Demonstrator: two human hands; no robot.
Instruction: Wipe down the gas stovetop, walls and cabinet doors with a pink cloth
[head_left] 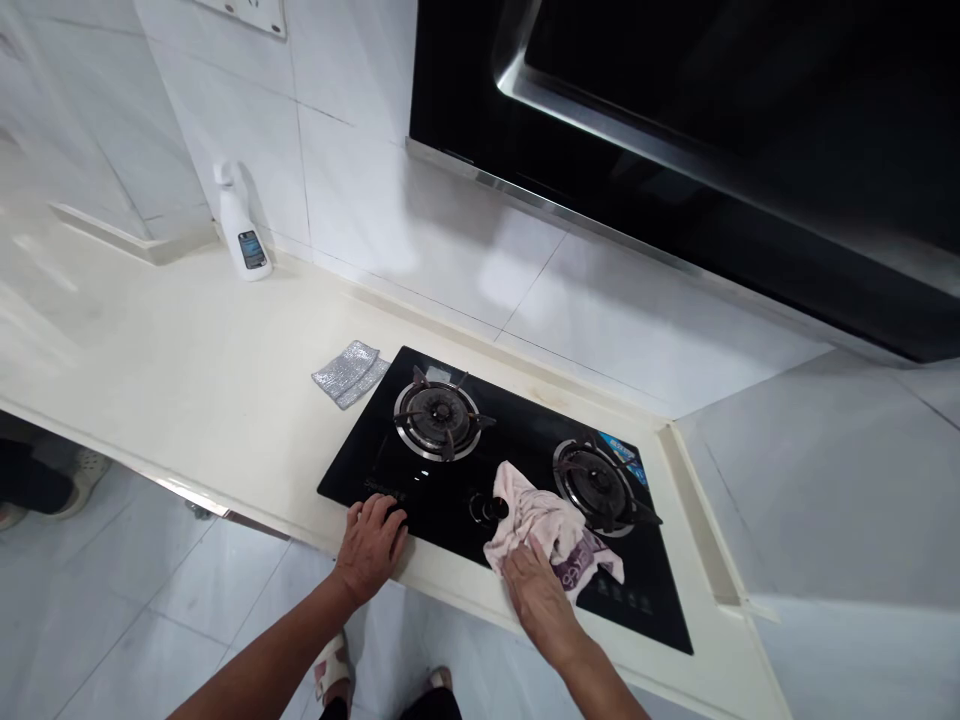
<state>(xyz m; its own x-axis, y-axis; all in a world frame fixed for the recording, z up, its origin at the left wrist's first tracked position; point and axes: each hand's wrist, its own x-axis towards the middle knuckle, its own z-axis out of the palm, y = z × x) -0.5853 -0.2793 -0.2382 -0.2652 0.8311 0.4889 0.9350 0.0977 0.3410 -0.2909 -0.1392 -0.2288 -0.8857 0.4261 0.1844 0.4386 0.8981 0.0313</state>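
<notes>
My right hand (541,607) presses on a crumpled pale pink cloth (536,518) with purple print. The cloth lies over the front of a black glass gas stove (517,430), between its two burners and beside a control knob (497,508). Part of my fingers is hidden in the folds. At the stove's front left edge, my left hand (370,548) rests with its fingers laid on the glass, holding nothing. The left burner (438,415) is fully in view, and the right burner (597,484) stands just beyond the cloth.
Silvery cleaning cloths (349,375) lie left of the stove on the cream counter (187,370). A white spray bottle (241,235) stands by the tiled wall. Overhead juts a black range hood (675,130). Another person's shoe (88,478) shows at the lower left.
</notes>
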